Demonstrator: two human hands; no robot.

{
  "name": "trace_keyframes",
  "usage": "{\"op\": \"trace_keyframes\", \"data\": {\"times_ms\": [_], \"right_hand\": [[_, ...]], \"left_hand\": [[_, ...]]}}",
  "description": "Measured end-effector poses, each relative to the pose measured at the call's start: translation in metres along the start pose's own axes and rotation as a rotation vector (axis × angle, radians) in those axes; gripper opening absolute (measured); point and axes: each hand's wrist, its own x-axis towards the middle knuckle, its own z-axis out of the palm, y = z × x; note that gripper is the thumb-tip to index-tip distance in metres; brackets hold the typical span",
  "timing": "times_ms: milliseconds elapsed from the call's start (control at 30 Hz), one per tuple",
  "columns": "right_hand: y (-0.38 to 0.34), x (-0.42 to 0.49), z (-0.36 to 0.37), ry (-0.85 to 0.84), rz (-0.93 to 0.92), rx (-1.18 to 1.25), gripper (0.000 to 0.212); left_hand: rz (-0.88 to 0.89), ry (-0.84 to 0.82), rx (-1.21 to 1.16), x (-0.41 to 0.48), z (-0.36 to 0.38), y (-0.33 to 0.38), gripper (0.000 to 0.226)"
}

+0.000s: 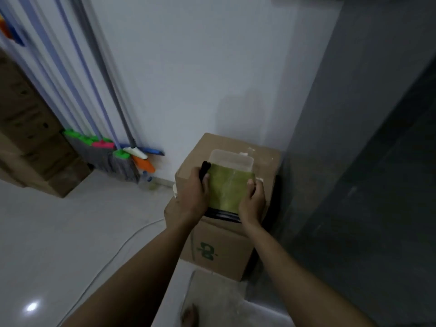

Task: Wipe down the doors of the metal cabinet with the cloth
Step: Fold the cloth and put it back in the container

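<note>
A green cloth (225, 188) lies folded flat on a black object on top of a cardboard box (219, 246). My left hand (192, 197) grips the cloth's left edge, beside a black handle-like part. My right hand (252, 201) holds the cloth's right edge. A clear plastic container (232, 160) sits just behind the cloth. The grey metal cabinet (368, 161) rises along the right side of the view, close to the box.
Several mops and brooms (113, 152) lean against the white wall at the left. Stacked cardboard boxes (30, 138) stand at the far left. A white cable (113, 253) runs over the glossy floor. Another box (212, 300) is near my feet.
</note>
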Motion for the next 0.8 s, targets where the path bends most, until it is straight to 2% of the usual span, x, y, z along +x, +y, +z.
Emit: {"op": "trace_keyframes", "data": {"times_ms": [100,200,267,333,400,500,667,733,800], "right_hand": [[-0.003,0.046,0.025,-0.072,0.052,-0.078,0.025],[-0.002,0.088,0.046,-0.157,0.104,-0.184,0.027],[0.000,0.106,0.046,-0.100,0.069,-0.247,0.030],[0.005,0.125,0.051,-0.036,0.008,-0.335,0.020],[0.013,0.142,0.059,-0.057,-0.006,-0.480,0.008],[0.024,0.160,0.070,-0.149,0.020,-0.682,0.017],[0.037,0.168,0.081,-0.249,0.049,-0.926,0.034],[0.039,0.169,0.082,-0.320,0.081,-1.000,0.038],[0.041,0.168,0.082,-0.425,0.108,-1.071,0.039]], "left_hand": [[0.002,-0.017,-0.050,0.051,0.016,-0.010,0.002],[-0.144,-0.257,-0.156,0.101,0.036,-0.028,0.007],[-0.203,-0.360,-0.142,0.122,0.047,-0.034,0.016],[-0.224,-0.418,-0.119,0.144,0.060,-0.041,0.017],[-0.212,-0.457,-0.088,0.160,0.074,-0.049,0.015],[-0.122,-0.519,0.053,0.172,0.092,-0.061,0.019],[0.080,-0.617,0.382,0.177,0.111,-0.073,0.048],[0.120,-0.636,0.493,0.179,0.115,-0.075,0.050],[0.125,-0.672,0.588,0.181,0.117,-0.077,0.043]]}}
